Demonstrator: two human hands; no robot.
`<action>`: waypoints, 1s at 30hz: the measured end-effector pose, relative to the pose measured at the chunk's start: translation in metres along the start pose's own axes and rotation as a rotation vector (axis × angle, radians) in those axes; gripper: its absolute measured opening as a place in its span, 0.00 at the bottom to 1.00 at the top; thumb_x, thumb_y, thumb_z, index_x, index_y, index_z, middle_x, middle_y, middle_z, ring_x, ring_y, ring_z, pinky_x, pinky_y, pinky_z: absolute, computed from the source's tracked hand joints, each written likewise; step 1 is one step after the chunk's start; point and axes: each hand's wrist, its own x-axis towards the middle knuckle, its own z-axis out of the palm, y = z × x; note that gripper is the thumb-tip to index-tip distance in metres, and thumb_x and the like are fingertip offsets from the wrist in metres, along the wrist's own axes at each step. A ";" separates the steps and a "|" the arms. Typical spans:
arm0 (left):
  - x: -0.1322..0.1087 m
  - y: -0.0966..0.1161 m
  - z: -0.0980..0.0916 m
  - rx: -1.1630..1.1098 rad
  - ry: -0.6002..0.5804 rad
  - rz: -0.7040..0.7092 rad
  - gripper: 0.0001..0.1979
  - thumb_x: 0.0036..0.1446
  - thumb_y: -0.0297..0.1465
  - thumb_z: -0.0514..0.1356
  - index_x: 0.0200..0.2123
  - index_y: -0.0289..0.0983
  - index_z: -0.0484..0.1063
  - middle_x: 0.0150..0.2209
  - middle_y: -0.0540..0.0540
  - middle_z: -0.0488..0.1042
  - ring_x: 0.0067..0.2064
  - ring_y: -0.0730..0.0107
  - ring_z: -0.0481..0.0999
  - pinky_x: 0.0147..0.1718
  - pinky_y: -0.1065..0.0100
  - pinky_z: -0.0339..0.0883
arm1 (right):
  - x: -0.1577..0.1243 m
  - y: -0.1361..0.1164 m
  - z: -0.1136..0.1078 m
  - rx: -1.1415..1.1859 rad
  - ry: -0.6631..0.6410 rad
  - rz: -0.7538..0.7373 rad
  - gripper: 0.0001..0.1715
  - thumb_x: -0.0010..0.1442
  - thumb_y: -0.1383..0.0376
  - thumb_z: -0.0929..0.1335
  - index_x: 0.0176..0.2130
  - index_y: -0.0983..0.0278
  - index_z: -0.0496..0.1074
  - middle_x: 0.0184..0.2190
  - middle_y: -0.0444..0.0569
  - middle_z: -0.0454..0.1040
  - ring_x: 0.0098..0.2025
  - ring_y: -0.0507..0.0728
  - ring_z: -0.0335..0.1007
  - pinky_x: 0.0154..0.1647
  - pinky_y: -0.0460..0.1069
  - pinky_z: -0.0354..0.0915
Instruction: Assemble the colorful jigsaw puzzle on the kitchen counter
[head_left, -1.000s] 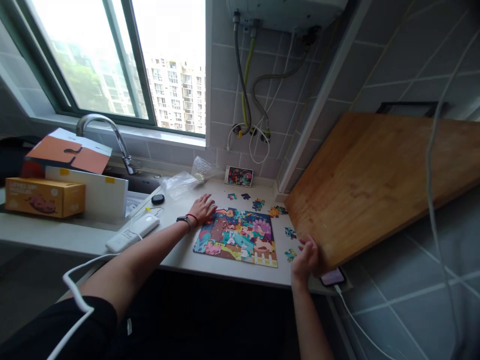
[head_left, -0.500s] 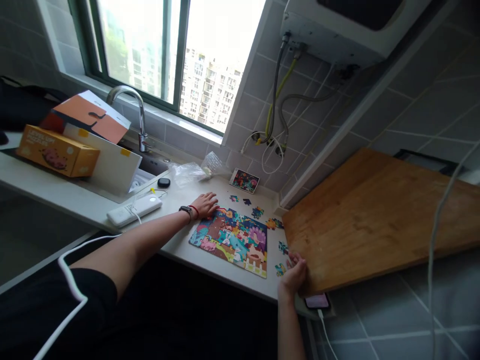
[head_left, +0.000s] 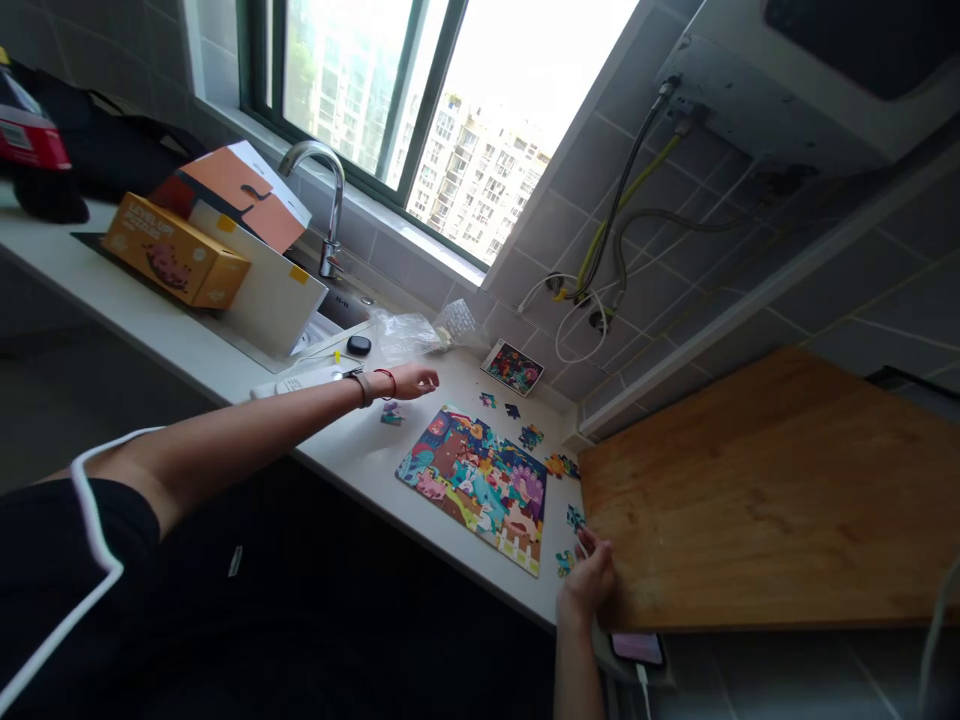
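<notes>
A colourful animal jigsaw puzzle (head_left: 480,485) lies partly assembled on the white counter, with gaps along its upper right edge. My left hand (head_left: 416,381) hovers above the counter, just beyond the puzzle's upper left corner, its fingers loosely bent and nothing visible in them. Under that wrist is a loose puzzle piece (head_left: 391,413). My right hand (head_left: 589,580) rests palm-up at the counter's right end, fingers half curled and apart, beside the wooden board (head_left: 750,500). Close to its fingertips are a teal piece (head_left: 575,517) and a yellow-blue piece (head_left: 565,562).
More loose pieces (head_left: 531,436) lie behind the puzzle. A picture card (head_left: 513,368) leans on the wall near clear plastic bags (head_left: 409,335). An orange box (head_left: 174,250), a sink faucet (head_left: 330,200) and a black case (head_left: 358,345) are leftward. A phone (head_left: 637,648) is below the board.
My left hand has lifted off the puzzle's upper left corner and drawn back, uncovering that corner and a loose piece on the left. My right hand stays by the board. The view has shifted left.
</notes>
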 end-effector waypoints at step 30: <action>-0.055 -0.034 0.007 -0.021 -0.114 0.118 0.17 0.56 0.35 0.68 0.49 0.41 0.80 0.51 0.41 0.78 0.50 0.55 0.78 0.53 0.64 0.69 | -0.003 -0.007 0.000 -0.237 -0.031 -0.052 0.25 0.55 0.44 0.67 0.33 0.62 0.78 0.35 0.56 0.84 0.41 0.67 0.79 0.41 0.56 0.71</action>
